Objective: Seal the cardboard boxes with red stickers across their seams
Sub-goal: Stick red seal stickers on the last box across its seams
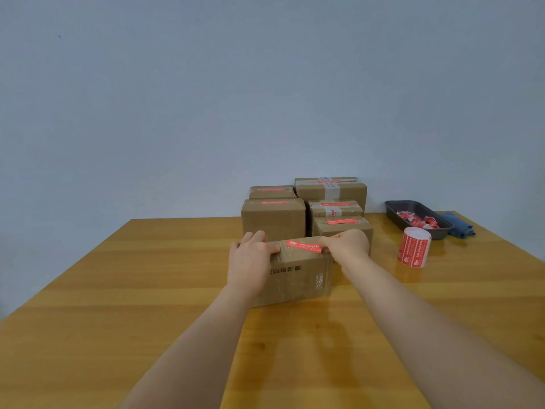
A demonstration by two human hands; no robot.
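Brown cardboard box [298, 273] w/ red sticker [303, 246], black print; red/white roll [414, 246]; dark grey tray [418, 215].

A box [298, 273] is sitting on the table [118, 290], nearest of all, with a sticker [303, 246] lying along its top. The left hand [250, 261] is resting on the box's left end and the right hand [348, 245] on its right end, at the sticker's right tip. Five more boxes [274, 216] are standing just behind it, against the wall [206, 98], each carrying a sticker on top. A roll [414, 247] is standing to the right of the near box. A tray [395, 211] is lying farther right and behind the roll, with scraps [417, 220] sitting in it. A cloth [460, 227] is lying at the tray's right side.
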